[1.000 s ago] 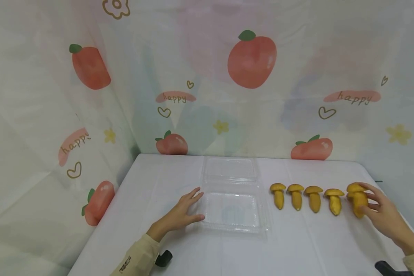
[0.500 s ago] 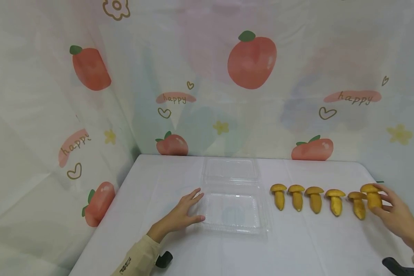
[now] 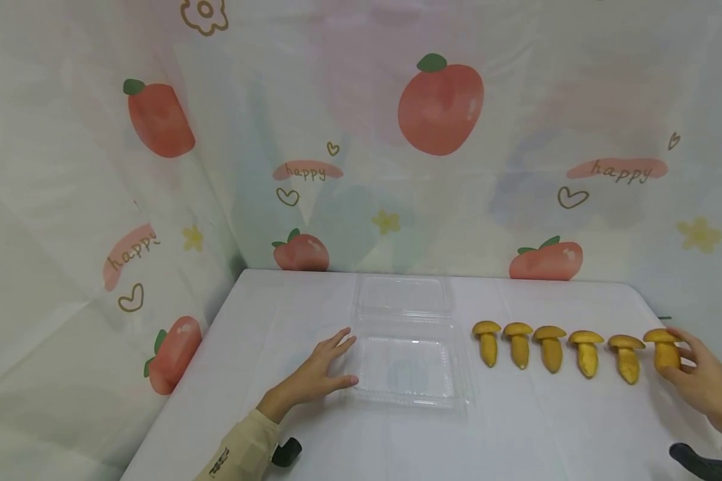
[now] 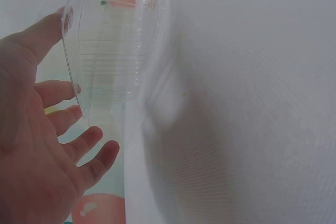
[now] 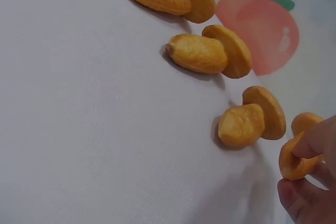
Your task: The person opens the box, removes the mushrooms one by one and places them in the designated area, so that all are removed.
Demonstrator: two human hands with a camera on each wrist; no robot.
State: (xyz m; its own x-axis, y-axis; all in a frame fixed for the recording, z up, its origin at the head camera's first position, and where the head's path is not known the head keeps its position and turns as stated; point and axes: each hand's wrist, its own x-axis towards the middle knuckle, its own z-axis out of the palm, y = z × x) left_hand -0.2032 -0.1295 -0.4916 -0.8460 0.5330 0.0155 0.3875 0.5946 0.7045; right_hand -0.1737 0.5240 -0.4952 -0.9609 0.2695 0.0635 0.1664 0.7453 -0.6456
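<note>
My right hand (image 3: 706,384) grips a yellow mushroom (image 3: 664,351) at the right end of a row, thumb on the stem and fingers behind it. In the right wrist view the thumb and fingertips surround this mushroom (image 5: 289,158), covering part of it. Beside it, several similar mushrooms (image 3: 586,354) lie in line, caps toward the wall. My left hand (image 3: 315,374) is spread at the left edge of a clear plastic clamshell box (image 3: 406,394). Its thumb and fingertips meet the rim (image 4: 71,72) in the left wrist view, the fingers loosely extended.
The clamshell's lid (image 3: 403,294) lies folded back toward the wall. A white cloth covers the table (image 3: 517,434). Behind it hangs a fruit-print curtain (image 3: 337,100), which also closes off the left side. The table's right edge runs close past the right hand.
The right hand has carried its mushroom rightward, past the fifth one, and lowered it at the row's right end. The left hand and the box have stayed in place.
</note>
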